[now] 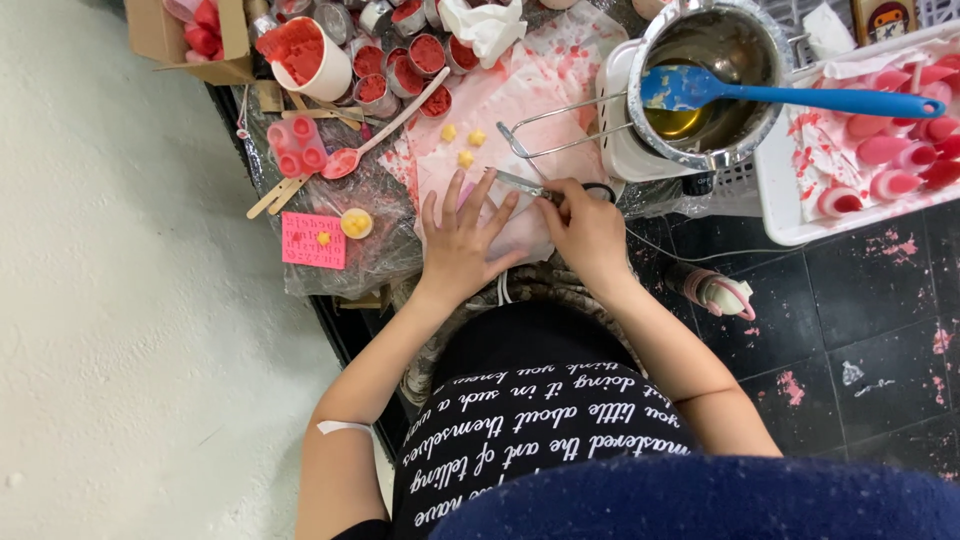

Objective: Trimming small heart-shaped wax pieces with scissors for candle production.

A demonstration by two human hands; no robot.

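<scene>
Closest to the camera is a dark blue fuzzy edge, then a black shirt with white script lettering. Past that, both bare hands work on a pink-stained white sheet covering the worktop. Left hand lies flat with fingers spread, pressing the sheet down. Right hand is closed around the black handles of small metal scissors, blades pointing left, just above the left fingertips.

Three little yellow star shapes sit on the sheet just beyond the blades. Off to the left there's a square pink card with tiny print, a yellow bit on it, and a small round yellow piece beside it. Brown cardboard box sits top left holding pink items. Steel pot with a blue silicone spatula across it is top right, next to a white tray of pink moulded pieces.
</scene>
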